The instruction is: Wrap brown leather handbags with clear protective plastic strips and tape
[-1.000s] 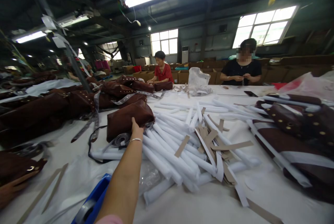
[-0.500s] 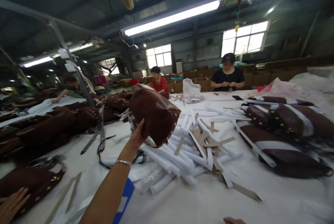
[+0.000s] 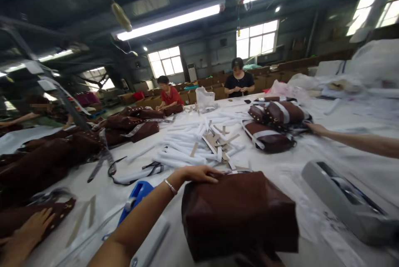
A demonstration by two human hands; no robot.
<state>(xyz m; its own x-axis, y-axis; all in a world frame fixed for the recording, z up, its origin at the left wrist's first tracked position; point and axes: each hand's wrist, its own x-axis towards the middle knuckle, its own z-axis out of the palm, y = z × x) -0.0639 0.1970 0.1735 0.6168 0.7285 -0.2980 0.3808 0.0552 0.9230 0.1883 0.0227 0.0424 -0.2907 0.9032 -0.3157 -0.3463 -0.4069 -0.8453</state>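
My left hand [image 3: 202, 173], with a bangle on its wrist, is closed on the top edge of a dark brown leather bag [image 3: 240, 213]. Boxy and stuffed-looking, the bag is close to me above the table front, its broad side toward me. Below it, at the bottom edge of the view, a dim shape may be my right hand, too dark and cut off to make out its fingers. Just beyond the bag lies a pile of white rolls [image 3: 181, 146] with grey-brown card strips [image 3: 215, 138].
A grey tape dispenser [image 3: 349, 204] stands at right. Another person's hand [image 3: 314, 129] reaches toward stacked bags [image 3: 274, 134]. At lower left, a co-worker's hand [image 3: 34, 229] rests on a bag. A blue tool [image 3: 137, 196] lies near my forearm. Two people sit across the table.
My left hand has brought the bag from over the white rolls down toward me and to the right. My view has turned right, bringing in the grey dispenser and another person's arm.
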